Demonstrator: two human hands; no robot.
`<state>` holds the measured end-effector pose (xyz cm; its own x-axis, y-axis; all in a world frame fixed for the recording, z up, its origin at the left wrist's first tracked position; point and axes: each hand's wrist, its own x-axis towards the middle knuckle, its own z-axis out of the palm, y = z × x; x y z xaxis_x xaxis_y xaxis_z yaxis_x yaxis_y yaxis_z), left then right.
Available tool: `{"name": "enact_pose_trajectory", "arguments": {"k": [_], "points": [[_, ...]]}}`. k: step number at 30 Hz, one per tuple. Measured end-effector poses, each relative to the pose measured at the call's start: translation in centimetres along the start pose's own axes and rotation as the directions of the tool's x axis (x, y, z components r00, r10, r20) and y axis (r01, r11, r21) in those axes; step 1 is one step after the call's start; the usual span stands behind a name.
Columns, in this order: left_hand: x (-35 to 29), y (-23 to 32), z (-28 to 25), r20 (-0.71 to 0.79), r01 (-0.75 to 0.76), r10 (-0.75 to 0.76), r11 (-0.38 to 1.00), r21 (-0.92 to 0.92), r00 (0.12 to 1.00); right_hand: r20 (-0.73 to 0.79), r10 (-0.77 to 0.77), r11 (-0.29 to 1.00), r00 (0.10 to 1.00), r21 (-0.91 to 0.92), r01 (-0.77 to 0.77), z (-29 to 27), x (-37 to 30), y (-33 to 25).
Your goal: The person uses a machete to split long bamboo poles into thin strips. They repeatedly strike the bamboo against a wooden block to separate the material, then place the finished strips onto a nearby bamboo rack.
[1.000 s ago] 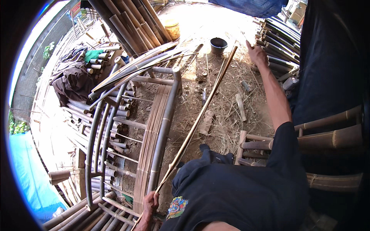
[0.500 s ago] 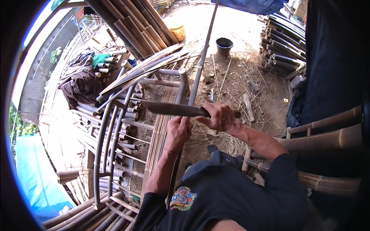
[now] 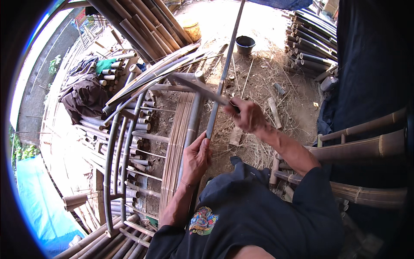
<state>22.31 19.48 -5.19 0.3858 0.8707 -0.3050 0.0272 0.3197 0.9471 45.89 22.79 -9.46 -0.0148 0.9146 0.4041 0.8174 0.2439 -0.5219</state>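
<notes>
Left hand (image 3: 197,157) pinching a bamboo strip (image 3: 226,69), right hand (image 3: 246,115) wrapped round a knife handle (image 3: 233,106)

Open dirt floor (image 3: 297,99) lies ahead of and below both hands, littered with pale shavings and short offcuts. Bounding it on the left is a bamboo frame (image 3: 192,125), its thick side pole close beside the left forearm. A stack of dark poles (image 3: 311,48) edges the room at the upper right, well apart from the right hand. The widest gap runs between these two.

The strip slants up from the left hand, beside the frame's pole, and its far end leaves the upper edge of view. It is long, narrow and straight, dark grey-brown, with a paler joint partway along. Its near end cannot be made out past the left hand.

Smaller, the knife's blade (image 3: 199,88) is broad and dark grey, slightly blurred. It crosses the strip above the left hand, pointing up and left over the frame; whether it touches the strip cannot be told.
</notes>
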Motion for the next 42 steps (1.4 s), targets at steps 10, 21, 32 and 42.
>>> {"name": "enact_pose_trajectory", "arguments": {"k": [10,21,32,42], "points": [[-2.3,-2.5,-1.8,0.017,0.000,0.001,1.000,-0.028,1.000,-0.140,-0.135,0.974,0.981,-0.201,0.105,-1.6,1.9,3.2],[-12.8,-7.8,-8.0,0.067,0.130,-0.134,0.990,0.060,0.989,-0.274,0.391,0.828,0.879,-0.313,-0.466,-15.4,8.2,17.5],[-10.8,-10.0,-10.9,0.015,0.162,-0.169,0.962,0.220,0.985,-0.262,0.687,0.680,0.678,0.560,-0.473,-19.4,8.2,15.9],[0.1,-7.0,-4.5,0.784,0.753,-0.158,0.444,-0.486,0.600,-0.004,0.614,0.391,0.790,0.870,-0.300,-0.2,5.9,0.3]]}}
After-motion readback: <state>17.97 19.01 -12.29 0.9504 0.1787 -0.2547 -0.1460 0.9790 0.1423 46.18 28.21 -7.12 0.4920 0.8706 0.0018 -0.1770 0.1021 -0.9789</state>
